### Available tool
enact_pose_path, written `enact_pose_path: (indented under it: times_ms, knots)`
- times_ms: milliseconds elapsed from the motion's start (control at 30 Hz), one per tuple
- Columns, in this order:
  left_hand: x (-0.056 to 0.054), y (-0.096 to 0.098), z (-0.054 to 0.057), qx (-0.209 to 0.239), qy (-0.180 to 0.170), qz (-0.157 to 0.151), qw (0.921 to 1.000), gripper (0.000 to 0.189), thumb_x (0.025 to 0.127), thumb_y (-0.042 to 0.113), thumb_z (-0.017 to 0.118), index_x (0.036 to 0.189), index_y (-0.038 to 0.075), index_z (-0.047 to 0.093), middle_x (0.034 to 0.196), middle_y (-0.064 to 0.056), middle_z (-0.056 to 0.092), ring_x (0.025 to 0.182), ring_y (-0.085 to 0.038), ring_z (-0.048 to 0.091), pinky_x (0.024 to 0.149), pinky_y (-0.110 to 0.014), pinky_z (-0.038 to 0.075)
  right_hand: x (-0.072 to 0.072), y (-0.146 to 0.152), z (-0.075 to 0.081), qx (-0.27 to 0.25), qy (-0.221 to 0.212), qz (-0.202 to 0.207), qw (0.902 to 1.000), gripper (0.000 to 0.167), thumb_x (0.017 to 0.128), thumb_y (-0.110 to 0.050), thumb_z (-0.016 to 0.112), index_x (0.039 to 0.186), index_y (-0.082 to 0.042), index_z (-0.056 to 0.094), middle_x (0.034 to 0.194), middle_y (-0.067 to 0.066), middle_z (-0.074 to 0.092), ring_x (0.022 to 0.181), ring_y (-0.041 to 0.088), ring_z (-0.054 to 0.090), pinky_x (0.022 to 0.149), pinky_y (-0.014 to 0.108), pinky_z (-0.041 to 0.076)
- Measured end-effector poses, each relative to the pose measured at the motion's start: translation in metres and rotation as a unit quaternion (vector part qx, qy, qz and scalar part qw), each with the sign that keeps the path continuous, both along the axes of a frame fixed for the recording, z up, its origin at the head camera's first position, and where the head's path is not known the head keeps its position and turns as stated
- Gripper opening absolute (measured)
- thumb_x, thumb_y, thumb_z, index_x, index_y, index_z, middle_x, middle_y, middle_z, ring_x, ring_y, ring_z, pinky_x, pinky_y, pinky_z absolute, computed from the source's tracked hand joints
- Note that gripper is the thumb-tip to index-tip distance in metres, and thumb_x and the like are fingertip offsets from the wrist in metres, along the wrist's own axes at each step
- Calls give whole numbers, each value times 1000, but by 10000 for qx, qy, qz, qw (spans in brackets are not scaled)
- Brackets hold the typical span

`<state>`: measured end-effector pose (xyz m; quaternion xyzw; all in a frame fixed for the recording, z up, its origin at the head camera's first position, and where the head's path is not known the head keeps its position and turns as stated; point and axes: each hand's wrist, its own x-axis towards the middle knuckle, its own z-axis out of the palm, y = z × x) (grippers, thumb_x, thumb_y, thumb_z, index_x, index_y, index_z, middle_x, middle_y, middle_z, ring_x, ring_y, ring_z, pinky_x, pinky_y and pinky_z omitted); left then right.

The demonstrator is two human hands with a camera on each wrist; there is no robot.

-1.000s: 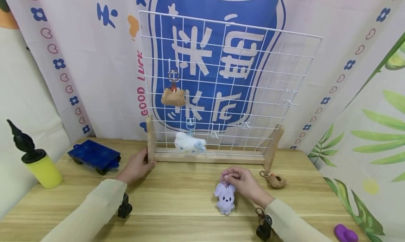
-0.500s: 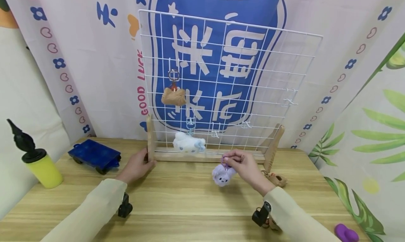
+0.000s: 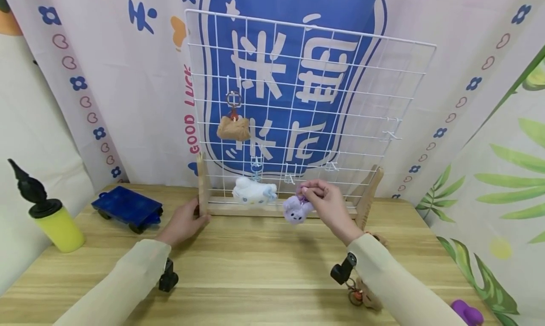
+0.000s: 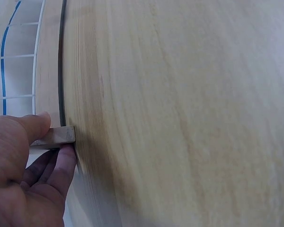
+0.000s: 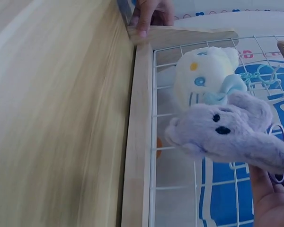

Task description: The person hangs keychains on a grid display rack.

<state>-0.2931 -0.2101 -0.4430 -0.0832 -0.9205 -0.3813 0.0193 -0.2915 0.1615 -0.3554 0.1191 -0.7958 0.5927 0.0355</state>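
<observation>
Lavender plush charm [image 3: 295,209], 5 o'clock of head-view centre, held by right hand [image 3: 327,202] pinching its ring, just in front of wire rack [image 3: 306,27]. Left hand [image 3: 184,223], 8 o'clock, pinches rack's wooden foot [image 4: 61,136]. Wood-grain tabletop [image 3: 247,274] at 6 o'clock; blue cart [image 3: 127,206], yellow cylinder [image 3: 58,230] between 8 and 9; purple object [image 3: 467,312] at 4. Printed curtain [image 3: 145,89] at 12, leaf-print cloth [image 3: 498,222] at 3.

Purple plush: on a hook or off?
Off. The right hand pinches the purple plush at its top, and the nearest hook in the head view looks bare.
</observation>
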Motion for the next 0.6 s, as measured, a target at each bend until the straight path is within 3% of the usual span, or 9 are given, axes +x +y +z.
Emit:
enact_pose_path:
  times_ms: [200,600]
  knots:
    - [0,0,0,7,10,-18,10000,60,103,9,64,152,-14,38,138,-38,59,125,-50,62,103,-64,54,-5,-8,3,-141,-65,-248,9996,19,104,-9,61,119,1,69,118,21,77,94,9,75,85,20,61]
    - [1,1,2,-19,9,5,10000,61,103,8,64,152,-14,37,139,-38,58,125,-51,62,104,-65,52,-15,-19,-7,-585,-58,-285,9979,20,105,-6,59,120,6,65,120,27,75,91,7,76,84,19,61]
